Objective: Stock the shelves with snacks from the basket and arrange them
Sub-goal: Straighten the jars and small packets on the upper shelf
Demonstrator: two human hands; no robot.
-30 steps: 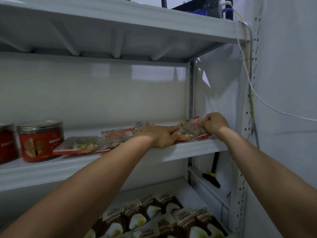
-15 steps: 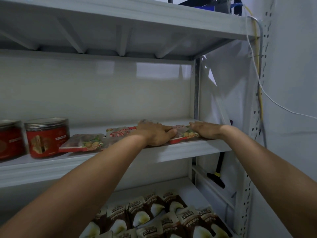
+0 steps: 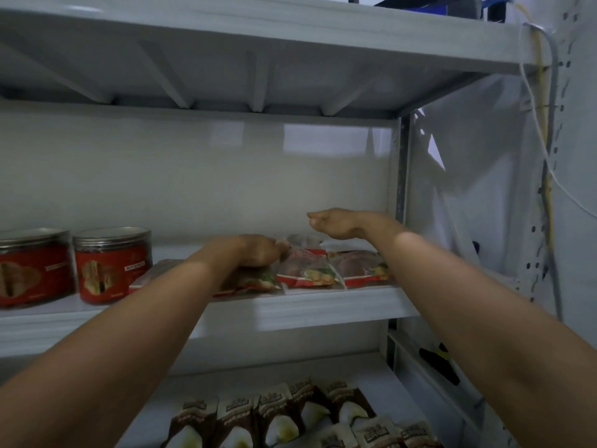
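Head view: left hand atop snack packets, grip unclear; right hand aloft, loosely curled, empty.

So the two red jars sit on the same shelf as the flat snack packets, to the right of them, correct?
No. The head view shows the red jars to the left of the flat snack packets, not the right; they do share that shelf.

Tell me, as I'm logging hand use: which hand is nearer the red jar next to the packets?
Left. The left hand rests on the snack packets right of the red jar; the right hand hovers farther right, above them.
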